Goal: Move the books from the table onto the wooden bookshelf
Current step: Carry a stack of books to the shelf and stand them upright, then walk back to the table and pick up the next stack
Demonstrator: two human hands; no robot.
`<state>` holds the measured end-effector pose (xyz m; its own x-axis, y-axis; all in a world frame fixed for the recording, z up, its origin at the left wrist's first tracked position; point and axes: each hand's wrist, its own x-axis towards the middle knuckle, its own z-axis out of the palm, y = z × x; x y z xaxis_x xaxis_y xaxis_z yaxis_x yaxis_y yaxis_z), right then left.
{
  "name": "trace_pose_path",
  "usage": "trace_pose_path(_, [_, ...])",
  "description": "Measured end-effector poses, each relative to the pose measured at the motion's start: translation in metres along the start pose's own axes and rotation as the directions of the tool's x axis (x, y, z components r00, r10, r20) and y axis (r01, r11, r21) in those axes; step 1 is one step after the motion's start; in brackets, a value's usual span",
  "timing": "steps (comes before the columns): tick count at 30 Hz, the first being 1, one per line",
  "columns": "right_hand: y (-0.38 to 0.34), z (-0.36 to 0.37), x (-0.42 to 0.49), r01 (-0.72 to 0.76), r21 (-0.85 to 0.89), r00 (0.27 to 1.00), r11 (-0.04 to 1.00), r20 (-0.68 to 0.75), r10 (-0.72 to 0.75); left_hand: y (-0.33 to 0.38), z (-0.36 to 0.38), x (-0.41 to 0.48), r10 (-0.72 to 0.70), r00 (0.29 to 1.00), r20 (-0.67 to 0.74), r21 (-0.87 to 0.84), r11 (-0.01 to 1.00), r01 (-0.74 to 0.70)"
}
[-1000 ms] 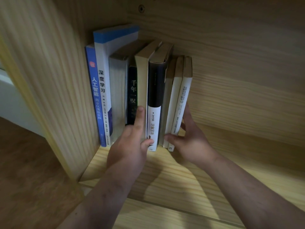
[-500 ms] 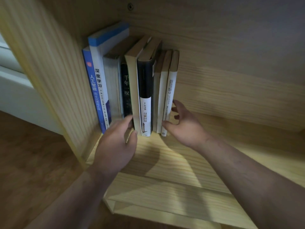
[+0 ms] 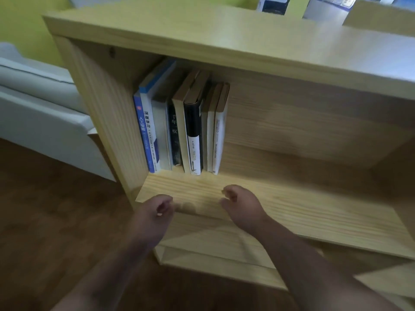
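Observation:
A row of several books (image 3: 179, 131) stands upright at the left end of the wooden bookshelf (image 3: 292, 205), pressed against its left wall. The spines are blue, white, black and cream. My left hand (image 3: 155, 212) hovers at the shelf's front edge, fingers loosely curled and holding nothing. My right hand (image 3: 240, 205) hangs over the shelf board, a little in front of the books, also loosely curled and empty. Neither hand touches a book.
The right part of the shelf compartment (image 3: 314, 176) holds no books. A pale grey sofa (image 3: 40, 113) stands to the left of the bookshelf. Dark wooden floor (image 3: 56, 221) lies below. Blue and white items (image 3: 274, 5) sit beyond the shelf top.
Both hands have let go of the books and drawn back toward me. The view has pulled away, so the whole shelf compartment and its top board show.

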<state>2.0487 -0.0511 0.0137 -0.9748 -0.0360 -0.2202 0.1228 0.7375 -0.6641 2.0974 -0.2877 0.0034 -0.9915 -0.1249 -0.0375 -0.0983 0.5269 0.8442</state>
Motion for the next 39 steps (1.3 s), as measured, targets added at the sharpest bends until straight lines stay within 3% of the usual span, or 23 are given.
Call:
trace_pose_path(6, [0.008,0.013,-0.067,-0.070,0.038,0.997,0.997,0.016,0.069,-0.024,-0.007,-0.047,-0.255,0.962,0.103,-0.037,0.965,0.259])
trace_pose_path(11, [0.031,0.034,-0.131,-0.224,0.126,0.968,0.966,0.147,0.205,-0.053,-0.017,-0.111,-0.392,0.899,0.193,-0.117,0.901,0.418])
trace_pose_path(15, [0.056,0.052,-0.190,-0.340,0.231,0.931,0.912,0.219,0.292,-0.058,-0.026,-0.171,-0.550,0.804,0.225,-0.060,0.816,0.575])
trace_pose_path(21, [0.103,0.078,-0.258,-0.548,0.313,0.832,0.776,0.296,0.469,-0.073,-0.057,-0.268,-0.641,0.722,0.259,-0.061,0.735,0.675])
trace_pose_path(27, [0.120,0.096,-0.292,-0.523,0.042,0.789,0.852,0.403,0.464,-0.104,-0.086,-0.338,-0.751,0.638,0.173,-0.136,0.623,0.770])
trace_pose_path(31, [0.103,0.119,-0.294,-0.616,0.039,0.708,0.787,0.463,0.532,-0.130,-0.103,-0.356,-0.776,0.616,0.136,-0.152,0.598,0.787])
trace_pose_path(39, [0.036,0.165,-0.262,-0.538,-0.063,0.688,0.840,0.544,0.481,-0.176,-0.148,-0.347,-0.795,0.594,0.124,-0.165,0.574,0.802])
